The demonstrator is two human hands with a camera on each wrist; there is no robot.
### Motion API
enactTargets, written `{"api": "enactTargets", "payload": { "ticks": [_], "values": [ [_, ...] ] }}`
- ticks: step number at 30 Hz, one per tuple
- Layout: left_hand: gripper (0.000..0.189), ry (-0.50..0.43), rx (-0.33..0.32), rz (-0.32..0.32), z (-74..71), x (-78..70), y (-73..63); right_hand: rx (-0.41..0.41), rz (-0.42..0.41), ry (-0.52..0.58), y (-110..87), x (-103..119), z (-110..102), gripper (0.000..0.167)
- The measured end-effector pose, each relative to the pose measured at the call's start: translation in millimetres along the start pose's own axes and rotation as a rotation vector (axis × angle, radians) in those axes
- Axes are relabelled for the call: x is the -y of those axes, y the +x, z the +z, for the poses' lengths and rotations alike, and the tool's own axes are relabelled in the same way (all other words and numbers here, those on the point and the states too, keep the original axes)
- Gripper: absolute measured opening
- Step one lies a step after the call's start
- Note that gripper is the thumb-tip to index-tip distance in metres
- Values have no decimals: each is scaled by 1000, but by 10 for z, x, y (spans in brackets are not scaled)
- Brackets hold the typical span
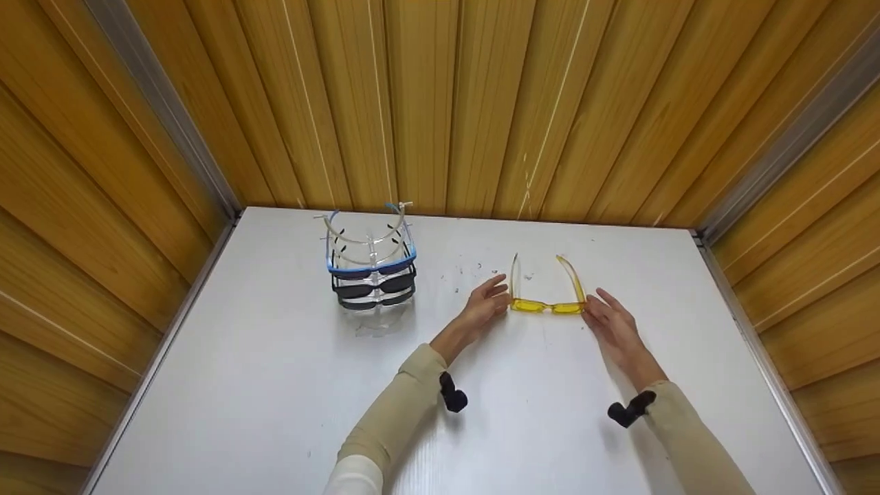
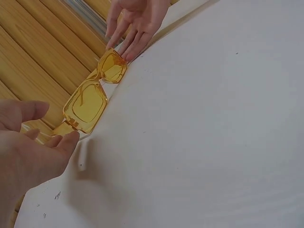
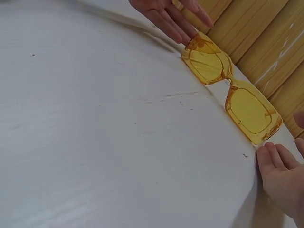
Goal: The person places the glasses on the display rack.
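A pair of yellow sunglasses stands on the white table with its temples unfolded toward the back wall. At the left end of the frame is my left hand; its fingertips touch or nearly touch the corner, and the thumb is held apart. My right hand is at the other end, fingers loosely extended by the hinge corner. Both wrist views show the tinted lenses facing me, with the left hand and right hand flanking the frame. Neither hand curls around the sunglasses.
Left of the hands, a clear display rack carries several glasses, among them blue-framed sunglasses and black sunglasses. Wood-patterned panels rise behind and on both sides of the white table. Small dark marks dot its surface.
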State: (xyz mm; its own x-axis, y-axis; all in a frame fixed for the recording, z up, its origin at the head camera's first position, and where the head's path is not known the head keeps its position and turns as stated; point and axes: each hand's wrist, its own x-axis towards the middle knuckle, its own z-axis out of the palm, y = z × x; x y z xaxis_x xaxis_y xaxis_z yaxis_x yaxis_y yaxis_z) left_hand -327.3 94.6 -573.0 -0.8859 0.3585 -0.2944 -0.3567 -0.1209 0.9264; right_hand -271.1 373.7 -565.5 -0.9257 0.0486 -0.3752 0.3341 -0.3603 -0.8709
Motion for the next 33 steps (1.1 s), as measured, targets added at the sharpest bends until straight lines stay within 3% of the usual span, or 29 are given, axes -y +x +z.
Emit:
{"api": "enactTargets", "payload": {
  "ticks": [14, 22, 33],
  "values": [
    [55, -48, 17, 14, -55, 48, -70, 73, -15, -135, -28, -66, 78, 63],
    [54, -20, 22, -24, -85, 28, -138, 87, 21, -171, -186, -6, 21, 64],
    [52, -13, 37, -17, -184, -64, -328, 186, 39, -228, -456, 60, 42, 63]
  ]
}}
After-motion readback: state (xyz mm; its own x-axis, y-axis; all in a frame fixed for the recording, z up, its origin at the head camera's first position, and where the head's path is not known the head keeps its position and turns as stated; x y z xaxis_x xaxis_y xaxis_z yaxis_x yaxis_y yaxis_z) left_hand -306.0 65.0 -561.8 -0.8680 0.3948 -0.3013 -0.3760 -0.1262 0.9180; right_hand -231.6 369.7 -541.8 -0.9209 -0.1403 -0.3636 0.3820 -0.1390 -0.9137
